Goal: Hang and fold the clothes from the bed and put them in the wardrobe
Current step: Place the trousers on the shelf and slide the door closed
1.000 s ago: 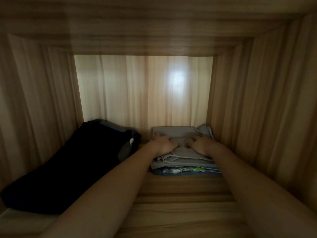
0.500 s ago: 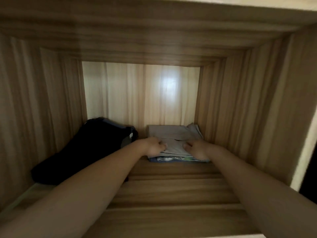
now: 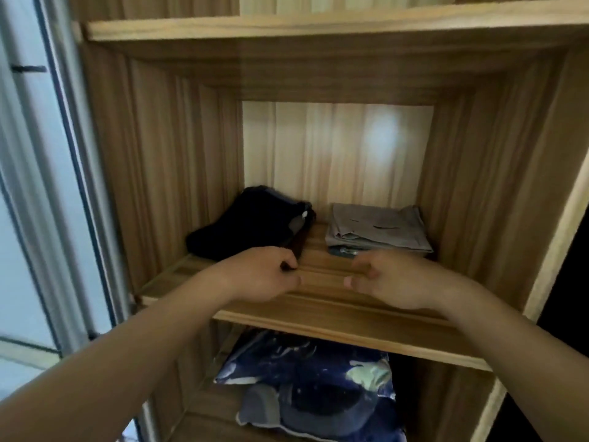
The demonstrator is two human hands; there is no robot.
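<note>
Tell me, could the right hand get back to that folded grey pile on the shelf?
Probably yes. The right hand hovers empty just in front of the grey pile, with only bare shelf between them.

Folded grey garment (image 3: 379, 229): being kept flat on top of a small stack at the back right of the wardrobe shelf (image 3: 334, 309), just beyond the right hand (image 3: 387, 280) and apart from it; creases are showing on its upper face. Blue patterned garment (image 3: 342, 250): being pressed beneath the grey one, only its front edge being shown, nearest the right hand's fingertips. Dark folded garment (image 3: 245, 226): being kept at the back left of the same shelf, directly beyond the left hand (image 3: 264, 274); whether it is being touched cannot be told.
</note>
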